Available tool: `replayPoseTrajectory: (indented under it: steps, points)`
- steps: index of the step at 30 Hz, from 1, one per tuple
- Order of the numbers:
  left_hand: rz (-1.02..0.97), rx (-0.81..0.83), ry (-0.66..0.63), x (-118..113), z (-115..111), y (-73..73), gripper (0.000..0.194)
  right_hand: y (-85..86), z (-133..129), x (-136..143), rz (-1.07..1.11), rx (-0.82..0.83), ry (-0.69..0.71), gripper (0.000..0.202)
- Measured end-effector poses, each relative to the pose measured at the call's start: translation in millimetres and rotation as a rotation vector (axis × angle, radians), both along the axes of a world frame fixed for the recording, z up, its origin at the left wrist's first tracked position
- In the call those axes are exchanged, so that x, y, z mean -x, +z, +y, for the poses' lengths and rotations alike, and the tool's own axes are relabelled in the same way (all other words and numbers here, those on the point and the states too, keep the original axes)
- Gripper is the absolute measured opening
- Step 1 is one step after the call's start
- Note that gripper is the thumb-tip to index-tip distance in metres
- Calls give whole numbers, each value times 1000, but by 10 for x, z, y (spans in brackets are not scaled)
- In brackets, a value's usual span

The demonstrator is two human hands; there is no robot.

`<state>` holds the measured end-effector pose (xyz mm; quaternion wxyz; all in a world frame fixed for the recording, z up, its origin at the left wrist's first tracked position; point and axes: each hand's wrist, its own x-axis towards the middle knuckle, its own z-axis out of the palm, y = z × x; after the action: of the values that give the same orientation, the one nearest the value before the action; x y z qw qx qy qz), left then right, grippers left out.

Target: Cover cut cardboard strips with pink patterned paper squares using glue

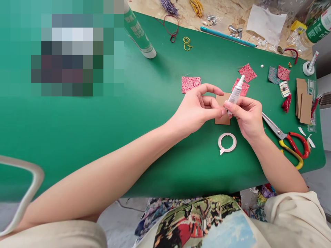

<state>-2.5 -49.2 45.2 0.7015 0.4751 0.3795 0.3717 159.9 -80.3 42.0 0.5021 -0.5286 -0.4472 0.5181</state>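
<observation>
My right hand (249,115) is closed around a small white glue tube (234,94), which tilts with its nozzle up and to the right. At the tube's lower end, my left hand (198,106) pinches with thumb and fingers. Its index finger arches above, and the exact contact is partly hidden. Behind and below the fingers is a brown cardboard square (222,120) on the green table. A red patterned fabric piece (190,84) lies just beyond my left hand. Two similar red pieces, one of them a fabric square (247,72), are behind the tube.
A white ring of tape (227,142) lies nearest my wrists. Red-and-yellow-handled scissors (283,136) rest right of my right hand, with stacked cardboard pieces (303,101) beyond. A green-and-white bottle (141,32) stands at the back. A blue pencil (227,36) lies along the far edge.
</observation>
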Motion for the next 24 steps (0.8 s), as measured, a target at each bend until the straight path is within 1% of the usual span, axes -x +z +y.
replayPoseTrajectory:
  steps: [6,10,13,16,20,22,24]
  points:
    - [-10,1,-28,-12,-10,-5,37,39,-10,5,44,-60,-22,47]
    - [-19,17,-48,-21,-8,-4,37,33,-1,-6,53,-33,-12,48]
    - [-18,8,-33,-22,3,-13,37,13,1,-2,35,1,-13,45]
    - [3,-24,9,-20,8,-28,38,-8,1,11,21,-23,-13,39]
    - [7,-59,18,-17,-4,-34,37,-13,17,0,14,-28,-14,44]
    - [16,-77,1,-11,-11,-31,36,5,36,-24,23,-8,17,48]
    - [20,-100,6,-2,-10,-30,35,35,57,-53,32,6,85,51]
